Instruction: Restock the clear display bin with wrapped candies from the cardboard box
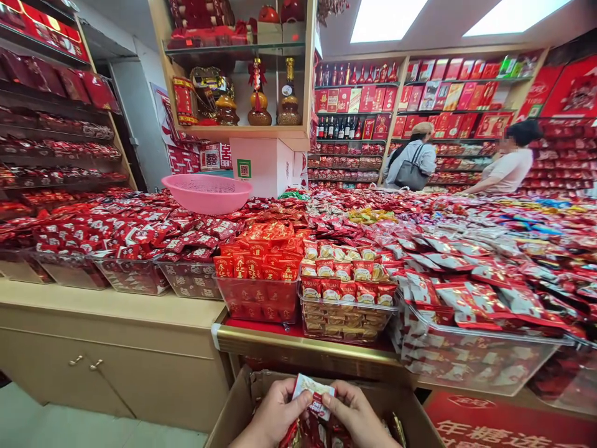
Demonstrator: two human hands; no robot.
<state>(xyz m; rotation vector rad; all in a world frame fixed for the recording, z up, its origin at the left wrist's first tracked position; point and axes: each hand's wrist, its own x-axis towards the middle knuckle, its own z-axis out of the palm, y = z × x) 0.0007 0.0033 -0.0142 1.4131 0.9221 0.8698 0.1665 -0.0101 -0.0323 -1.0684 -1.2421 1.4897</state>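
Observation:
Both my hands are low in the middle, over an open cardboard box (pixel 229 404). My left hand (pixel 278 410) pinches the left side of a small red-and-white candy packet (pixel 311 393), thumb on its front. The packet's right side is gripped by my right hand (pixel 351 410), its thumb also on the front. White lettering shows on the red part of the packet. Below it, shiny red wrapped packets (pixel 310 435) lie inside the box, partly hidden by my hands.
Clear bins of wrapped sweets line the counter, among them a durian-labelled bin (pixel 347 305), a red-packet bin (pixel 259 298) and a wide bin (pixel 485 354). A pink basket (pixel 208 194) sits on the heaps. Two people (pixel 413 158) stand near the far shelves.

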